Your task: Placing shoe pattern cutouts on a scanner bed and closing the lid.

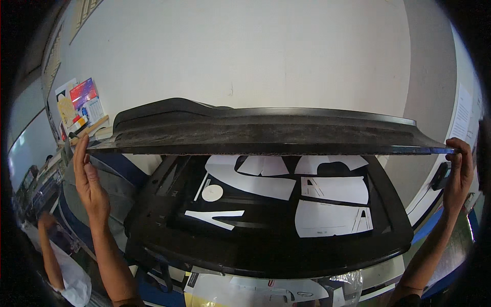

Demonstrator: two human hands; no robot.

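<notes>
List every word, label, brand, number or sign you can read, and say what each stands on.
Nothing I can quote:
Red-and-blue poster, left: print too blurred.
White sheet on the right wall: lines too small.
Lower-right white paper pattern piece: tiny marking, too small.
Black base: faint marks at its left, unreadable.
Raised black panel: no text seen.
</notes>
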